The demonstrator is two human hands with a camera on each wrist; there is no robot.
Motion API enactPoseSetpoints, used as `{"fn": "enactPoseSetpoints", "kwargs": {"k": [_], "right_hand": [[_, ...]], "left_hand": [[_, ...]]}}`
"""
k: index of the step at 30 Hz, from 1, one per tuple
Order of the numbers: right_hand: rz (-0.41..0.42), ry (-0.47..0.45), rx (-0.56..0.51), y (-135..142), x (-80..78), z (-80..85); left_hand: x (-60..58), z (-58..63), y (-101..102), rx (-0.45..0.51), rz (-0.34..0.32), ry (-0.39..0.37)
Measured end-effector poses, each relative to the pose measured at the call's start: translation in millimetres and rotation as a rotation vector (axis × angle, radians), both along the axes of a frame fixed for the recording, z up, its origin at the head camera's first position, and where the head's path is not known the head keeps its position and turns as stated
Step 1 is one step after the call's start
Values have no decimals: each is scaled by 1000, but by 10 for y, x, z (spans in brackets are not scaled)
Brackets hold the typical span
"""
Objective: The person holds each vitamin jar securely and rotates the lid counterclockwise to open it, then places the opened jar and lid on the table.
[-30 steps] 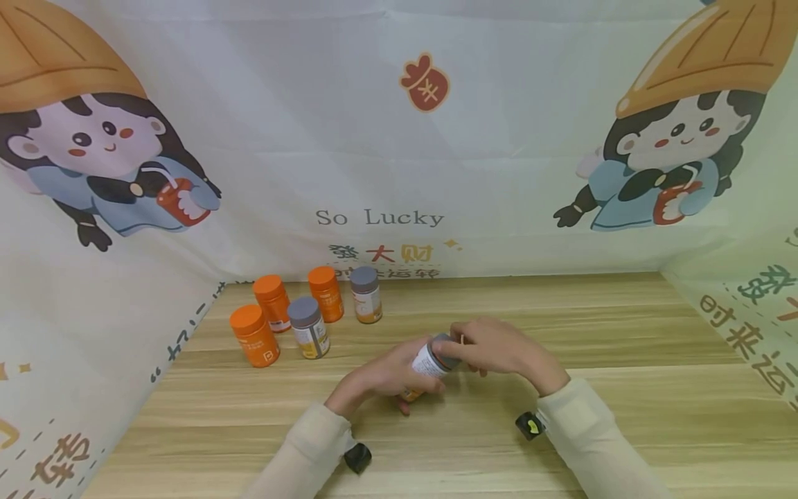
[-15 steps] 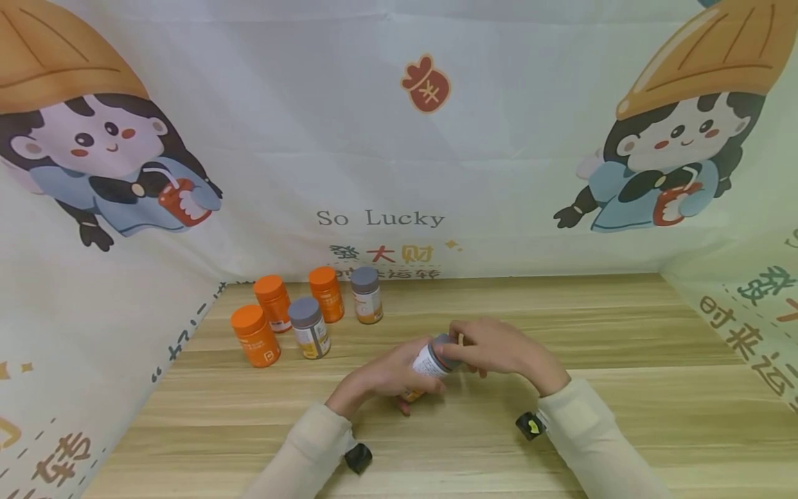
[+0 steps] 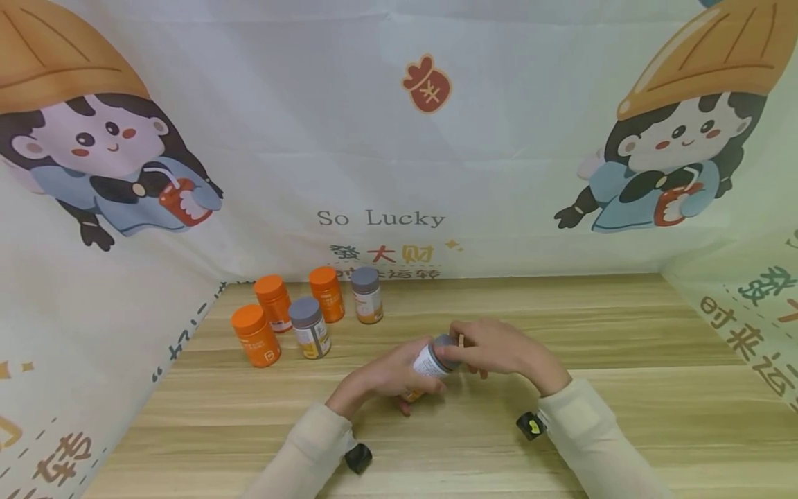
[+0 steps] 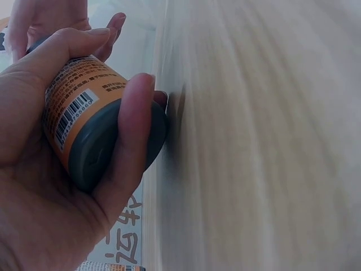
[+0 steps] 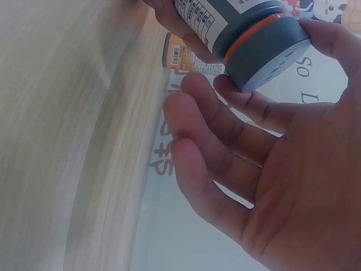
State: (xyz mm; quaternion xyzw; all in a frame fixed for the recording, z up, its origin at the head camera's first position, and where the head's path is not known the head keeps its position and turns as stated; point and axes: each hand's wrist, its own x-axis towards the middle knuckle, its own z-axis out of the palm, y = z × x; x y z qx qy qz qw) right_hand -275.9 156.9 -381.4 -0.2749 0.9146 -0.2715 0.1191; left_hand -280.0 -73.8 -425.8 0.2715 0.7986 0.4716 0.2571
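Observation:
In the head view my left hand (image 3: pixel 395 371) grips a pill bottle (image 3: pixel 427 363) with a white and orange label, tilted just above the wooden table. Its grey cap (image 3: pixel 445 346) points up and to the right. My right hand (image 3: pixel 501 346) pinches that cap between thumb and index finger; in the right wrist view the other fingers (image 5: pixel 194 164) curve below without touching it. An orange band (image 5: pixel 254 34) shows between cap (image 5: pixel 268 56) and body. The left wrist view shows the bottle's dark base (image 4: pixel 93 147) and barcode (image 4: pixel 73 116), with fingers wrapped around.
Left of the hands, several bottles stand upright: orange ones (image 3: pixel 257 339) and two grey-capped ones, one in front (image 3: pixel 310 333) and one at the back (image 3: pixel 368 301). A printed cloth (image 3: pixel 499 173) walls the wooden table (image 3: pixel 623 333) at the back and sides.

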Motion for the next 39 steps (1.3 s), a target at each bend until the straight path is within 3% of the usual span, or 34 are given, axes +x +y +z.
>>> {"fn": "enactPoseSetpoints", "kwargs": {"k": [18,39], "right_hand": [[-32,-8,9,7,-8,3],[-4,-34,-53,15,-7,3]], "left_hand": [[-2,-12,-7,5,5,5],[-13,-28,-11,8,-9,7]]}}
